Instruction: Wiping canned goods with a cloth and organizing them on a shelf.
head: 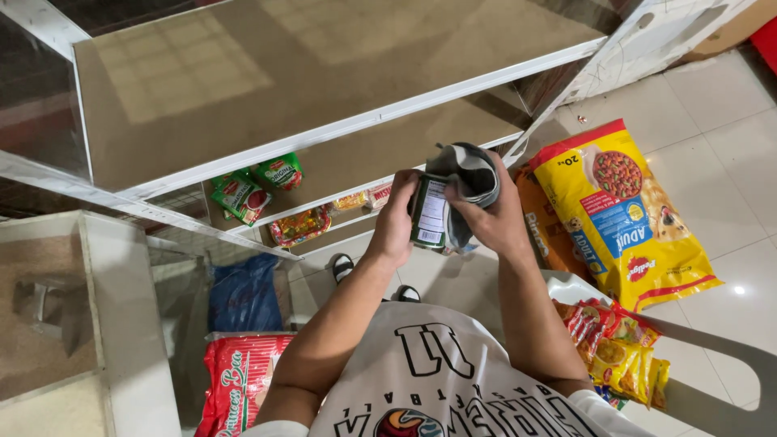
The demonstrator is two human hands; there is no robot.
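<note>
A green cylindrical tin can with a white label (429,213) is gripped upright by the closed fingers of the left hand (394,222) above the glass shelf's front edge (348,127), so that a grey cloth (472,176), clutched in the right hand (494,218), can be pressed against its side.

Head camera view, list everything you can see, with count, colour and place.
Can: one, green with white label, in both hands.
Cloth: one, grey, against the can.
Shelf unit: one, white-framed, brown shelves, ahead.
Pouches: several, green and red, lower shelves.
Pet food bag: one, yellow, floor right.
Snack packets: several, yellow-red, white chair right.
Sack: one, red, bottom left.
Left hand: holds can.
Right hand: holds cloth.
</note>
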